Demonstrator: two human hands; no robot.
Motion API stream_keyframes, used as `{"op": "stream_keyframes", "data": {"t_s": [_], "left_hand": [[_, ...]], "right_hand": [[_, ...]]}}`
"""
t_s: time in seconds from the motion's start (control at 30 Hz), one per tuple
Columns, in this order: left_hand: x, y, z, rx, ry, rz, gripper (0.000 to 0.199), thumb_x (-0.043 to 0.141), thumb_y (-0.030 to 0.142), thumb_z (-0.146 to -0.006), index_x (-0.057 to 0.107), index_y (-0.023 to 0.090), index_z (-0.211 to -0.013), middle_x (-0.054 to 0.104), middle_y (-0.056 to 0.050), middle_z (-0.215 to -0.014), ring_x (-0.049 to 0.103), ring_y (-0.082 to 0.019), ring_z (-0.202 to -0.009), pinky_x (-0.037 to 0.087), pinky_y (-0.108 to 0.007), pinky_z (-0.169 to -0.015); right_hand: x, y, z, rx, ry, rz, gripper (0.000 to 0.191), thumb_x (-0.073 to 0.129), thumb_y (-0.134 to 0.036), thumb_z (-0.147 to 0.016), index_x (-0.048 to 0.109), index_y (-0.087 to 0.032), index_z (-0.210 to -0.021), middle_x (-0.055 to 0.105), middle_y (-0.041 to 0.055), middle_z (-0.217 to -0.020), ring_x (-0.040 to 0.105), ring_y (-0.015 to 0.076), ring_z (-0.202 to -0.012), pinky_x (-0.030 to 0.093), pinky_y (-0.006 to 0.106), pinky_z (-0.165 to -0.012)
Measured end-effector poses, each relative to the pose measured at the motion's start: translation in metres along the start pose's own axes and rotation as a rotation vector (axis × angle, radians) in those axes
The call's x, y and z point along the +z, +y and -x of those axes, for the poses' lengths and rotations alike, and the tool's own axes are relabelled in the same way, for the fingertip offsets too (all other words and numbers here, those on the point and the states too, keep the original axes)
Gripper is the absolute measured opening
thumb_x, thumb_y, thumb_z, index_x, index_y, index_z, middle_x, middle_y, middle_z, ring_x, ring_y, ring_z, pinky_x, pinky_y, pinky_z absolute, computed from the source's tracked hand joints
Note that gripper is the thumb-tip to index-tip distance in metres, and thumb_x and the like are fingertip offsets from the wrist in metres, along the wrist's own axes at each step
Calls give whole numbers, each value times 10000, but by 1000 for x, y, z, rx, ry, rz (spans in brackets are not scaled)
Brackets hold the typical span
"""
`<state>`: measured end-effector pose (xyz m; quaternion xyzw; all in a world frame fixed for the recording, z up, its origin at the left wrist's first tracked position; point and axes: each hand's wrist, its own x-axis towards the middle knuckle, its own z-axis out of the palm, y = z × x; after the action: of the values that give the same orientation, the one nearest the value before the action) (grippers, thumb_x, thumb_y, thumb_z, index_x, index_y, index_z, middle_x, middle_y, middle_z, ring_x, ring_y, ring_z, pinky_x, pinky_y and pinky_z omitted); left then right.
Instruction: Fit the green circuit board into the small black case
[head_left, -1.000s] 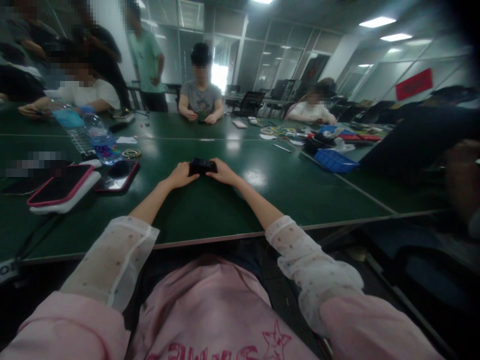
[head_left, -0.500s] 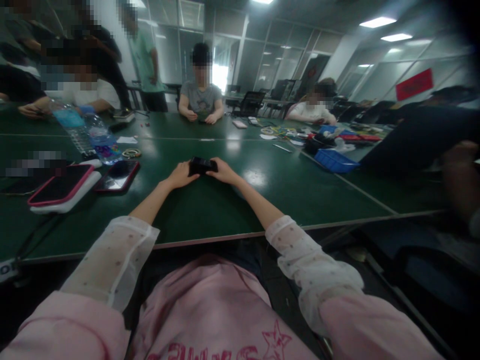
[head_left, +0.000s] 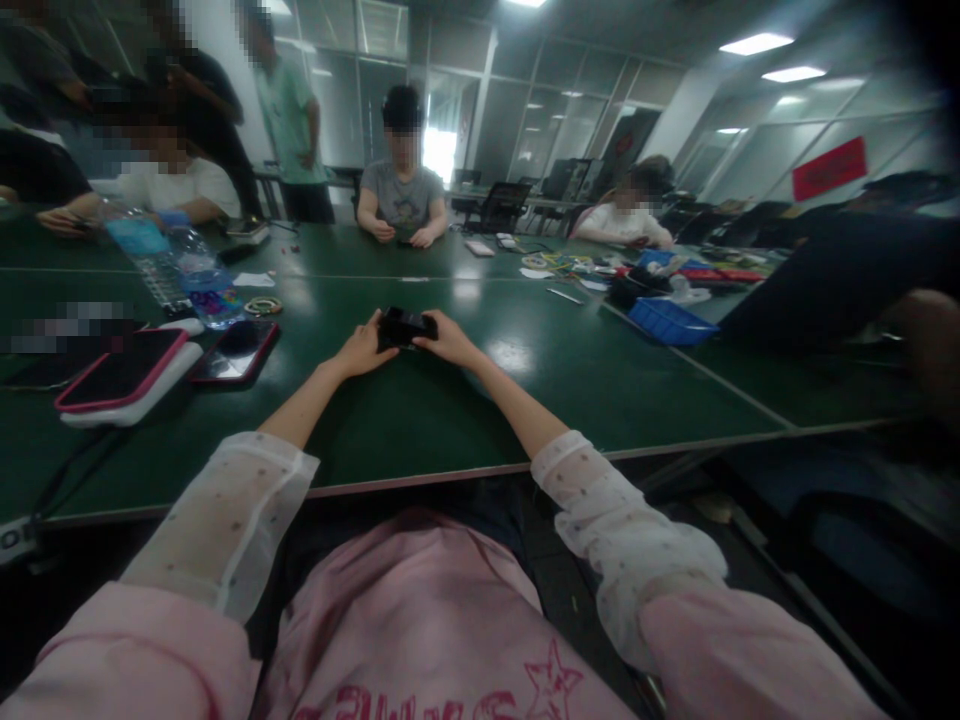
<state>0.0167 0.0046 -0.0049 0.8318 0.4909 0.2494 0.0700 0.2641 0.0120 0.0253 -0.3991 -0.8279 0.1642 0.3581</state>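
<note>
Both hands hold a small black box-shaped object (head_left: 406, 327) just over the green table (head_left: 420, 400); its exact kind does not show. At its left end, my left hand (head_left: 361, 346) is closed with the thumb along the near side. The right end is gripped by my right hand (head_left: 451, 340), thumb at the near edge and fingers behind. Some fingers of both hands are hidden by the object. Sheer dotted sleeves cover my forearms.
To the left lie a red-edged phone (head_left: 235, 351), a pink-cased phone (head_left: 124, 370), a tape roll (head_left: 262, 306) and a water bottle (head_left: 204, 285). On the right are a blue tray (head_left: 672, 322), a pen (head_left: 565, 296) and tangled cables (head_left: 570, 265). Other people sit around the table.
The black object has tilted slightly, its right end dipping a little. My right hand's fingers have shifted slightly on it. At the far right, a person's arm has moved.
</note>
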Motion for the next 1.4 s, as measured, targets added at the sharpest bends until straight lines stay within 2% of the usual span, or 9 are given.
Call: {"op": "stream_keyframes", "data": {"t_s": [0.1,0.27,0.4,0.57,0.73,0.9,1.07,1.4], "left_hand": [[0,0,0,12,6,3,982,597,525,-880,92,91,-1601,243,-260,-1637,372,-420,-1449,323,-562,-1164],[1,-1,0,-25,8,10,1058,608,547,-872,21,53,-1601,263,-286,-1618,379,-434,-1436,339,-564,-1151],[3,-3,0,-16,27,35,1065,633,550,-860,27,98,-1610,267,-268,-1621,392,-435,-1427,344,-577,-1144],[3,-3,0,13,32,24,966,605,525,-878,119,110,-1602,364,-238,-1579,426,-416,-1403,347,-579,-1147],[-2,3,0,80,15,-28,771,552,485,-900,313,108,-1529,412,-204,-1552,437,-388,-1397,329,-547,-1172],[-5,6,0,3,-30,-85,636,528,527,-900,494,91,-1361,576,-213,-1356,511,-399,-1284,403,-561,-1093],[-3,5,0,-7,-30,-118,643,506,556,-903,515,61,-1313,577,-240,-1327,503,-403,-1272,392,-549,-1095],[-3,5,0,-1,-39,-175,655,459,583,-919,517,68,-1319,583,-219,-1328,509,-376,-1258,401,-501,-1098]], "right_hand": [[0,0,0,-2,6,0,536,721,-344,-784,542,-143,-1248,644,153,-1228,626,291,-1125,479,480,-1017],[0,0,-1,-8,21,-7,550,722,-370,-776,541,-169,-1255,651,144,-1234,620,304,-1144,467,498,-1029],[0,1,-2,3,35,-13,574,723,-423,-781,545,-158,-1259,649,147,-1229,620,305,-1135,472,494,-1020],[-1,4,-4,17,72,-18,633,718,-510,-789,537,-146,-1274,646,159,-1220,623,308,-1123,478,484,-1009],[-1,5,-4,4,86,-25,657,716,-579,-784,541,-164,-1263,657,157,-1212,627,311,-1108,489,488,-994],[-3,0,-4,44,87,-6,672,717,-578,-787,536,-153,-1276,649,173,-1231,622,330,-1136,479,516,-1016],[-3,-3,-3,56,77,-1,698,713,-593,-786,540,-135,-1284,642,179,-1238,619,329,-1149,472,503,-1031],[-5,-4,-3,29,80,-17,750,700,-651,-766,546,-112,-1265,653,189,-1213,631,328,-1116,479,488,-1010]]}}
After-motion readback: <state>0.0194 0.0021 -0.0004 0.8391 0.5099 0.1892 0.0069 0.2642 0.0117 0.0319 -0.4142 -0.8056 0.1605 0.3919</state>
